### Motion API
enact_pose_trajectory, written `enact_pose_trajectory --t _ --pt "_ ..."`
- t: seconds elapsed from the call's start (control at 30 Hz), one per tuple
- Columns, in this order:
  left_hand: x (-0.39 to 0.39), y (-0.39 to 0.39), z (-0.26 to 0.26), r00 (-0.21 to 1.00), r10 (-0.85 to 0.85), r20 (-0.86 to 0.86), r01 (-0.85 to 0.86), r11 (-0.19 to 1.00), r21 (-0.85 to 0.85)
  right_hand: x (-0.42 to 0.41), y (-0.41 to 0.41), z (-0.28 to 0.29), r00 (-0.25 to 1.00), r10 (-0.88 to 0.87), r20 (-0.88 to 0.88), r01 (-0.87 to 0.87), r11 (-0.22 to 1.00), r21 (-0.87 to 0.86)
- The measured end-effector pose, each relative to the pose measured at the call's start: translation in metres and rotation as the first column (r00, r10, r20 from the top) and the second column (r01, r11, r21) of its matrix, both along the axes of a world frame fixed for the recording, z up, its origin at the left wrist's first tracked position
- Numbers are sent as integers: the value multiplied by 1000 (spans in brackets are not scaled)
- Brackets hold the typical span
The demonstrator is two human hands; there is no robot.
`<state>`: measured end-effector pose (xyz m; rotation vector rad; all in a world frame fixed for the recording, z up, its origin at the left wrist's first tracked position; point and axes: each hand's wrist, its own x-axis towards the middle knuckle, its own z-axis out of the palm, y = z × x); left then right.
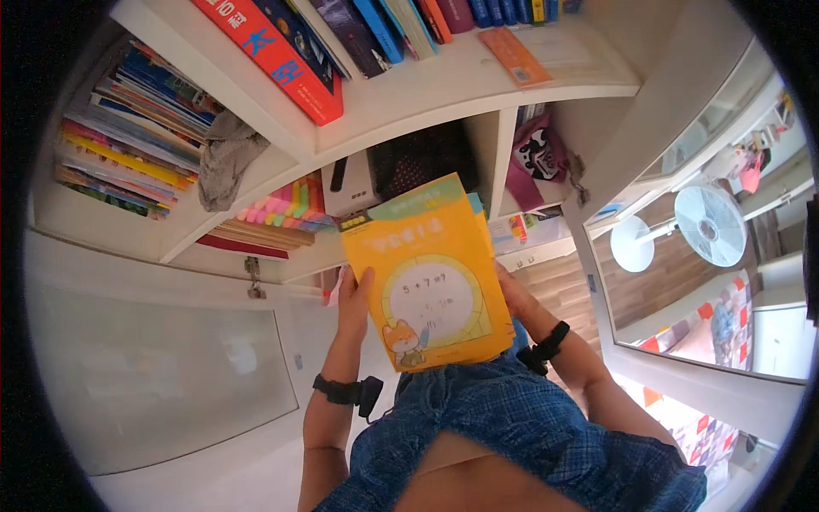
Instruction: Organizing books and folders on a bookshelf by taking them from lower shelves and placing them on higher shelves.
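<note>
A yellow workbook with a cartoon fox and a sum on its cover is held upright, slightly tilted, before an open bookcase. My left hand grips its left edge, thumb on the cover. At the right edge is my right hand, its fingers mostly hidden behind the book. Other sheets or booklets show behind it, with a blue-green corner at the upper right. Both wrists wear black straps. Behind the workbook's top edge stand a white box and a dark item with pink dots in a compartment.
Books line the upper shelf; an orange booklet lies there. Stacked books and a grey cloth fill the left compartment. A glazed door hangs low left. At right, a mirrored door reflects a white fan.
</note>
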<state>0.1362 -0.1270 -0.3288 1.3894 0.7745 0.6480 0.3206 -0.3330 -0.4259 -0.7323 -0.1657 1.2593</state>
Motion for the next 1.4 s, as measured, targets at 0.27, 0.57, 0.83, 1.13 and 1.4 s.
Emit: enact_pose_trajectory --t 0.27,0.57,0.83,1.13,1.4 --pt "14 -29 9 997 65 -31 -52 951 305 0 -7 2 999 -32 26 31 999 41" --pt "-24 -11 32 990 -5 142 -29 972 234 4 -6 7 1000 -19 -17 19 1000 23" --pt "-32 0 35 996 82 27 -83 996 43 5 1 2 996 73 -42 -72 997 22" --pt "1 -25 12 891 139 -431 362 353 863 -1 -6 9 991 -35 130 28 998 51" --pt "7 -9 2 994 66 82 -73 993 93 5 -11 32 995 75 65 -78 996 38"
